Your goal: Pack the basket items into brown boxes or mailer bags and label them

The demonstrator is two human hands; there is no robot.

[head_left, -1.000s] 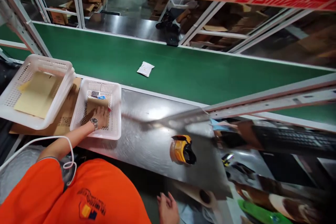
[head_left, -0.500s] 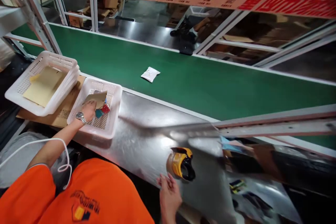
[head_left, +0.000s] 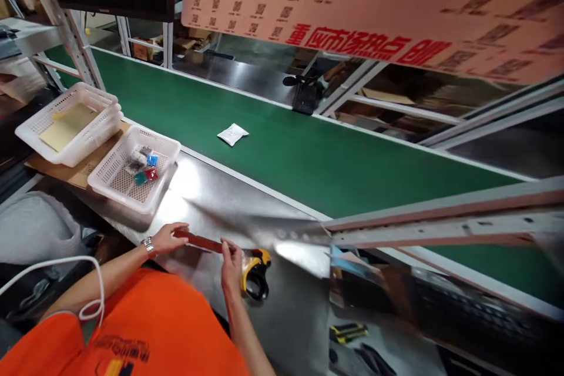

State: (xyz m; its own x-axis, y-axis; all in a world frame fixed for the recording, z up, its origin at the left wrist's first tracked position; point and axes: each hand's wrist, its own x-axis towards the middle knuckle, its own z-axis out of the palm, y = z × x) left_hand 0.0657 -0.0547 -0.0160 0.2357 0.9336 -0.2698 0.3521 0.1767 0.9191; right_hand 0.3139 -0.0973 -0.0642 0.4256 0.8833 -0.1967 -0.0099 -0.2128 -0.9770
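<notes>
My left hand pinches one end of a flat brown paper packet, seen nearly edge-on, over the metal table. The other end is between the fingers of my right hand. Close beside my right hand stands a yellow and black tape dispenser. Behind my left hand is a white plastic basket; inside lie several small plastic-wrapped items, among them a red packet, a teal packet and a blue packet.
Stacked white baskets at the left hold a tan paper piece. Beyond the metal table, a green conveyor belt carries a white parcel. A slanting metal rail crosses at right; a yellow-black cutter lies below.
My left hand has left the basket with the brown packet and moved right, over the table. My right hand has come up and taken hold of its other end. The view has shifted.
</notes>
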